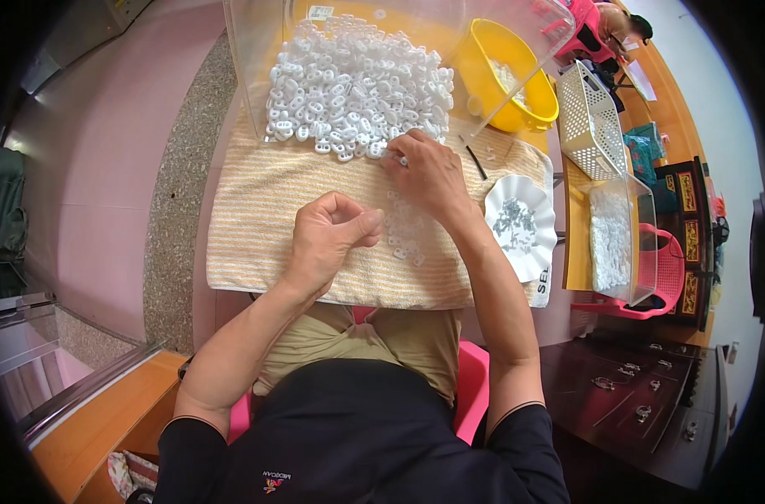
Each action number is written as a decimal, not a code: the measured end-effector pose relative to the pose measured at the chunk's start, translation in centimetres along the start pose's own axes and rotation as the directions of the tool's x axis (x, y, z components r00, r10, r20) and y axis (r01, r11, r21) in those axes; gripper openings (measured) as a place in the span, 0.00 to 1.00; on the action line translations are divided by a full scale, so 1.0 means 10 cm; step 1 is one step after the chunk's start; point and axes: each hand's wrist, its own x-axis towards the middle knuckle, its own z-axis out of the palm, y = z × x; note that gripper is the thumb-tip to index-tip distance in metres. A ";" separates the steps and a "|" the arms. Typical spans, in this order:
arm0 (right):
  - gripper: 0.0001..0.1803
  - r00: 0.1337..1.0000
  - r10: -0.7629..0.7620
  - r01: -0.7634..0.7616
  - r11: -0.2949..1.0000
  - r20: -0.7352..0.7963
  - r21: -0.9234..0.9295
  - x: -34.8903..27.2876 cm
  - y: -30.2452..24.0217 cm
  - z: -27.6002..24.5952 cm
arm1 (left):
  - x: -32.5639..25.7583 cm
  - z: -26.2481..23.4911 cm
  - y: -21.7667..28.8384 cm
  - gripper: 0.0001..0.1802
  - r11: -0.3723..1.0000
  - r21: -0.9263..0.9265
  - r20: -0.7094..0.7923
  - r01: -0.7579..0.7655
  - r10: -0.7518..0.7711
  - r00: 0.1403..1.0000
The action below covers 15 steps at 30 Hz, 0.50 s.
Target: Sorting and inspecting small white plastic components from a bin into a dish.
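Observation:
A heap of small white oval plastic pieces with two holes lies in a clear open-fronted bin at the far side of the towel. At the heap's near right edge, my right hand is closed with its fingertips on one white piece. My left hand hovers over the towel, thumb and forefinger pinched together; whatever they hold is hidden. Between and below my hands, several small clear, squarish pieces are scattered on the striped towel.
A white fluted plate with small grey bits sits right of my right forearm. Beyond it are a thin black stick and a yellow tub. Further right stand a white perforated basket and a clear box of white pieces. Another person sits far right.

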 end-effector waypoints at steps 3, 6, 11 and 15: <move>0.08 0.998 0.061 -0.061 0.996 -0.001 0.061 0.01 -0.01 0.02 | -0.01 -0.01 0.01 0.07 1.000 0.019 -0.009 0.003 -0.002 1.000; 0.09 0.995 0.098 -0.099 0.986 0.015 0.134 -0.01 0.02 0.01 | -0.02 0.00 0.02 0.06 1.000 -0.014 0.014 0.012 -0.011 1.000; 0.10 0.989 0.149 -0.151 0.969 0.023 0.193 -0.06 0.09 0.00 | -0.04 0.03 0.05 0.10 0.998 -0.052 -0.012 0.024 -0.025 1.000; 0.10 0.989 0.151 -0.148 0.974 -0.005 0.174 -0.13 0.09 -0.04 | -0.03 0.00 0.02 0.14 0.998 -0.065 -0.039 0.028 -0.030 0.999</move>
